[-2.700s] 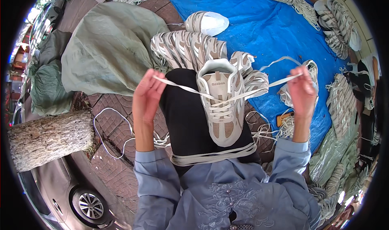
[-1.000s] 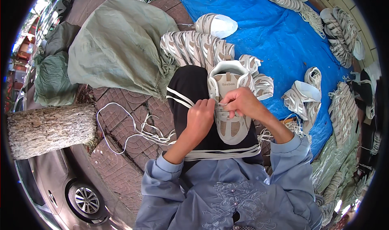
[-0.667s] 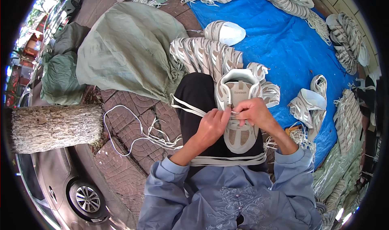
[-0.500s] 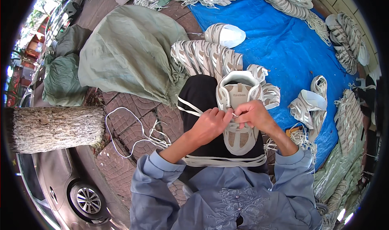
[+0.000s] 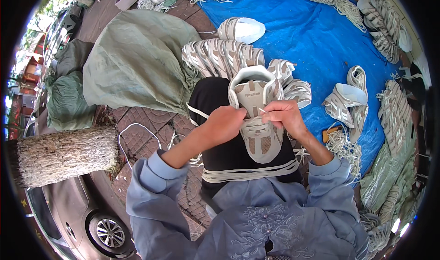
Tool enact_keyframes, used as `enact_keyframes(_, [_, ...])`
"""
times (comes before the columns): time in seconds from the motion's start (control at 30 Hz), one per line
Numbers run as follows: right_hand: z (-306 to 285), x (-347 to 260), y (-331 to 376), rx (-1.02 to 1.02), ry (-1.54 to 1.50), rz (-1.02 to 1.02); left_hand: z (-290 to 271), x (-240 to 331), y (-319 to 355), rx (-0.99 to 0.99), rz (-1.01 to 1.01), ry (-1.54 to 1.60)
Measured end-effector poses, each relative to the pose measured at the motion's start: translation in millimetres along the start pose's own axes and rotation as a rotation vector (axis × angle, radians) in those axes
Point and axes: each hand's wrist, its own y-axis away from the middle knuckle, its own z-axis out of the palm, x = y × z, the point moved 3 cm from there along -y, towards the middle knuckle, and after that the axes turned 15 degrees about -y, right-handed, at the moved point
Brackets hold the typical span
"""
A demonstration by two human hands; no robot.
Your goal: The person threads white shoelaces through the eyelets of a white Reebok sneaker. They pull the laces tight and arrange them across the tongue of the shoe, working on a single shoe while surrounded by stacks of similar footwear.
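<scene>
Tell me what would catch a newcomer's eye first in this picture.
Dead centre, the left hand and right hand meet over the laces of a pale sneaker resting on the person's dark lap. Beyond it, a bright blue tarp fills the upper right, strewn with more pale shoes. To the left lie a big grey-green sack and a rough tree trunk.

place: outdoor street-side shoe workshop
ground: brick paving (image 5: 151, 127)
tarp (image 5: 311, 35): blue, spread with pale shoes (image 5: 220, 56)
left of tarp: green sacks (image 5: 133, 63), tree trunk (image 5: 64, 154), parked car (image 5: 78, 214)
</scene>
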Motion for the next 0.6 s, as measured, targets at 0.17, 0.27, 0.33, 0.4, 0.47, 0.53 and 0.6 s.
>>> enact_keyframes(0.17, [-10.8,5.3,1.1,-0.03,0.334,-0.337,6.1,4.7,-11.6,0.055,-0.15,0.129])
enact_keyframes(0.27, [-5.5,8.4,3.2,-0.133,0.615,-0.557,3.7,24.8,-8.7,0.167,0.013,-0.378])
enact_keyframes(0.33, [-5.2,8.6,9.0,-0.149,0.545,-0.472,-4.1,32.3,-4.3,0.299,0.155,-0.593])
enact_keyframes(0.4, [-19.0,1.4,11.8,-0.047,0.5,-0.473,-24.1,34.3,-7.1,0.496,0.166,-0.456])
enact_keyframes(0.47, [-25.6,-7.6,16.2,0.046,0.494,-0.472,-28.3,32.0,-10.1,0.637,0.103,-0.213])
enact_keyframes(0.53, [-26.0,-4.0,11.1,0.005,0.812,-0.654,-11.1,33.5,-12.9,0.509,-0.079,-0.033])
enact_keyframes(0.6, [-27.7,-2.4,11.7,0.039,0.97,-0.68,-1.5,38.8,-19.0,0.452,-0.174,0.055])
